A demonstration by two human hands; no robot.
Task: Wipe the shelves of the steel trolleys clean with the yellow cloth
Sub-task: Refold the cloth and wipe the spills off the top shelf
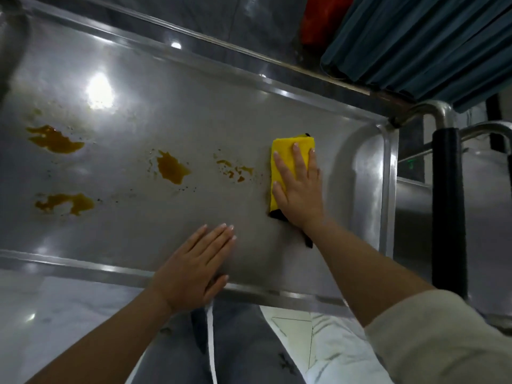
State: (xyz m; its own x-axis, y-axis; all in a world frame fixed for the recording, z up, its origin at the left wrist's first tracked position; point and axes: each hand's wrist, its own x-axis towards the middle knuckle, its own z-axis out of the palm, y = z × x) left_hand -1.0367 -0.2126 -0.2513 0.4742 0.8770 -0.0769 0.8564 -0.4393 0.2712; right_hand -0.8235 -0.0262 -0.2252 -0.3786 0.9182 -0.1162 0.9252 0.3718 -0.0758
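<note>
Yellow cloth [288,156] flat under open right hand [299,195]; left hand [194,273] open, empty, on shelf [194,120]

Dim, overhead glare on steel shelf [194,112], soft blur, wide-angle bending

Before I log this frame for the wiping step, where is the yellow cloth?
In the head view the yellow cloth lies on the right part of the steel shelf, pressed flat under the right hand, just right of the nearest orange stain.
</note>
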